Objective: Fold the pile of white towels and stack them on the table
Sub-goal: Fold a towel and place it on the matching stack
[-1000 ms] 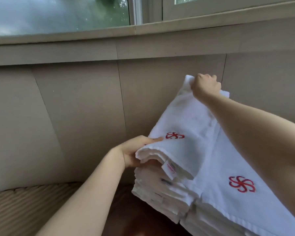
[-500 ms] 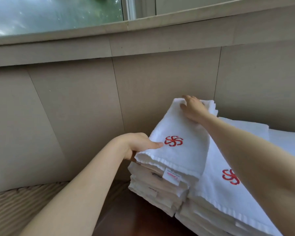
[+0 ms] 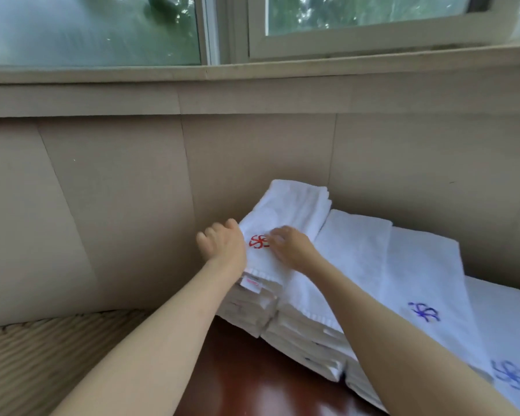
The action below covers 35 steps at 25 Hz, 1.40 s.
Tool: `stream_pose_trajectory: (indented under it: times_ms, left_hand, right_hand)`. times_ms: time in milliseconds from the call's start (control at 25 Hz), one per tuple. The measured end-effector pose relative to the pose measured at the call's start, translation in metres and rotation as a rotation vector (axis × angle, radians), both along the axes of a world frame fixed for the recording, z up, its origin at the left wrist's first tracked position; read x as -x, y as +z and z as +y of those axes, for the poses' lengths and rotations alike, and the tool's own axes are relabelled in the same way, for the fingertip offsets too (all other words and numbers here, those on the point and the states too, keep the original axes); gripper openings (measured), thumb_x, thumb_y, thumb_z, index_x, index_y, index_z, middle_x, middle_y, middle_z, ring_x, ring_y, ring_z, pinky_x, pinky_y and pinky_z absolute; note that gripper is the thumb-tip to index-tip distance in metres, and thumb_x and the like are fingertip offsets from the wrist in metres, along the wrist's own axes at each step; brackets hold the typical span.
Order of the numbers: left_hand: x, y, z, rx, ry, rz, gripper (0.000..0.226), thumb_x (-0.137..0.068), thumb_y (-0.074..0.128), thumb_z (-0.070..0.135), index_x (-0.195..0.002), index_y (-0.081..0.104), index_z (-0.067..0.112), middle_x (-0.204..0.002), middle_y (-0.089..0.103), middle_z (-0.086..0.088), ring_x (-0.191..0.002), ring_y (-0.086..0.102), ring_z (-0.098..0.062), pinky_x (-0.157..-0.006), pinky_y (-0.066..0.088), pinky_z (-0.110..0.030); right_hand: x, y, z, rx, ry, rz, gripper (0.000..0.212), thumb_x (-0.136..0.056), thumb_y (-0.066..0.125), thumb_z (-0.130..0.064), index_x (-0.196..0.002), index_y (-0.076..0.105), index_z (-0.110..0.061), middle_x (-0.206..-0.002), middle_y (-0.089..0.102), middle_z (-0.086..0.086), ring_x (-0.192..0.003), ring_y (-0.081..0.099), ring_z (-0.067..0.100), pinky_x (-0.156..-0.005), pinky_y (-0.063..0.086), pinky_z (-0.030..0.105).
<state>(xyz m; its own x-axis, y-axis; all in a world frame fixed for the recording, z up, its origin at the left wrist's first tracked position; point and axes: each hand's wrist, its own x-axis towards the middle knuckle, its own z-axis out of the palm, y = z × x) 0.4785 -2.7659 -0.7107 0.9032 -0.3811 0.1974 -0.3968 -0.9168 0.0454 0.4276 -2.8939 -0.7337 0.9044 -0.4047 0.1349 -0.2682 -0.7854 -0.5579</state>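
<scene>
window (image 3: pixel 357 16): above the fingers, greenery behind glass | beige panelled wall (image 3: pixel 117 190): beyond the fingers, under the sill | ribbed woven cushion (image 3: pixel 36 355): below-left of the fingers

Open air at centre left of the frame, over the ribbed cushion (image 3: pixel 42 349) and the dark table (image 3: pixel 252 379) edge. Blocked behind by the beige wall panel (image 3: pixel 117 190); blocked at right by towel stacks (image 3: pixel 357 253) pressed against it.
</scene>
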Motion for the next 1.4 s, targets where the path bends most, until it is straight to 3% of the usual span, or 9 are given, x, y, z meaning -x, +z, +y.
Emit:
stream_pose_trajectory:
  times_ms: [80, 280, 400, 600, 800, 960, 1040, 1200, 1400]
  left_hand:
    - [0.025, -0.004, -0.008, 0.038, -0.196, -0.175, 0.033, -0.097, 0.041, 0.020, -0.130, 0.041, 0.016, -0.129, 0.045, -0.011, -0.118, 0.045, -0.029, -0.094, 0.034, -0.036]
    - [0.065, -0.010, -0.009, -0.184, -0.355, 0.099, 0.044, -0.095, 0.038, 0.035, -0.136, 0.041, 0.022, -0.145, 0.038, -0.006, -0.129, 0.039, -0.028, -0.102, 0.032, -0.040]
    - [0.108, 0.012, -0.030, -0.159, -0.355, -0.037, 0.036, -0.091, 0.043, 0.017, -0.126, 0.053, 0.015, -0.133, 0.049, -0.011, -0.124, 0.044, -0.029, -0.101, 0.032, -0.036]
    - [0.254, 0.041, -0.114, 0.462, -0.812, 0.337, 0.028, -0.089, 0.046, 0.008, -0.109, 0.066, 0.010, -0.110, 0.066, -0.008, -0.102, 0.059, -0.025, -0.081, 0.047, -0.029]
    - [0.399, 0.013, -0.169, 0.273, -1.119, 0.576, 0.029, -0.087, 0.047, 0.007, -0.109, 0.066, 0.011, -0.107, 0.068, -0.009, -0.098, 0.063, -0.024, -0.073, 0.042, -0.021]
    - [0.464, -0.023, -0.188, 0.040, -1.225, 0.639, 0.038, -0.087, 0.048, 0.012, -0.125, 0.055, 0.013, -0.120, 0.060, -0.008, -0.108, 0.056, -0.023, -0.081, 0.042, -0.025]
    - [0.485, -0.035, -0.190, -0.030, -1.271, 0.678, 0.039, -0.088, 0.049, 0.014, -0.127, 0.052, 0.013, -0.119, 0.060, -0.008, -0.106, 0.057, -0.023, -0.083, 0.045, -0.027]
    - [0.504, -0.045, -0.188, -0.014, -1.307, 0.777, 0.032, -0.091, 0.050, 0.021, -0.122, 0.055, 0.014, -0.114, 0.060, -0.005, -0.095, 0.059, -0.017, -0.080, 0.049, -0.026]
    - [0.505, -0.004, -0.186, 0.503, -0.900, 1.700, 0.048, -0.091, 0.050, 0.055, -0.114, 0.053, 0.014, -0.118, 0.056, -0.016, -0.104, 0.063, -0.030, -0.085, 0.054, -0.046]
  right_hand:
    - [0.036, 0.008, 0.001, -0.307, -0.031, -0.082, 0.036, -0.098, 0.040, -0.023, -0.107, 0.060, 0.006, -0.102, 0.061, 0.016, -0.099, 0.057, 0.032, -0.080, 0.043, 0.032]
    - [0.125, 0.032, -0.025, -0.641, -0.125, -0.059, 0.029, -0.100, 0.041, -0.017, -0.120, 0.059, -0.010, -0.123, 0.060, 0.012, -0.106, 0.059, 0.022, -0.084, 0.052, 0.030]
    - [0.192, 0.049, -0.044, -0.609, -0.189, -0.105, 0.027, -0.099, 0.039, -0.014, -0.115, 0.061, -0.009, -0.111, 0.066, 0.010, -0.096, 0.062, 0.018, -0.080, 0.050, 0.026]
    - [0.335, 0.050, -0.090, -0.194, -0.460, -0.132, 0.026, -0.092, 0.047, -0.008, -0.105, 0.070, -0.007, -0.100, 0.068, 0.005, -0.097, 0.061, 0.020, -0.082, 0.046, 0.027]
    - [0.508, 0.028, -0.127, 0.234, -0.863, 0.266, 0.034, -0.092, 0.048, -0.021, -0.124, 0.058, -0.016, -0.125, 0.059, 0.010, -0.117, 0.051, 0.031, -0.092, 0.042, 0.038]
    - [0.621, 0.003, -0.140, 0.144, -1.045, 0.617, 0.079, -0.078, 0.070, -0.049, -0.142, 0.032, -0.023, -0.139, 0.041, 0.012, -0.128, 0.039, 0.035, -0.101, 0.036, 0.048]
    - [0.658, -0.025, -0.138, -0.063, -1.085, 0.535, 0.086, -0.076, 0.071, -0.050, -0.145, 0.029, -0.020, -0.140, 0.044, 0.016, -0.126, 0.044, 0.038, -0.105, 0.037, 0.051]
    - [0.682, -0.051, -0.128, 0.025, -1.191, 0.301, 0.037, -0.097, 0.044, -0.041, -0.121, 0.056, -0.015, -0.118, 0.062, 0.013, -0.107, 0.058, 0.034, -0.089, 0.048, 0.042]
    - [0.639, 0.047, -0.116, 0.350, -1.290, -0.451, 0.020, -0.095, 0.047, -0.023, -0.091, 0.064, -0.014, -0.089, 0.065, 0.014, -0.089, 0.058, 0.036, -0.071, 0.036, 0.036]
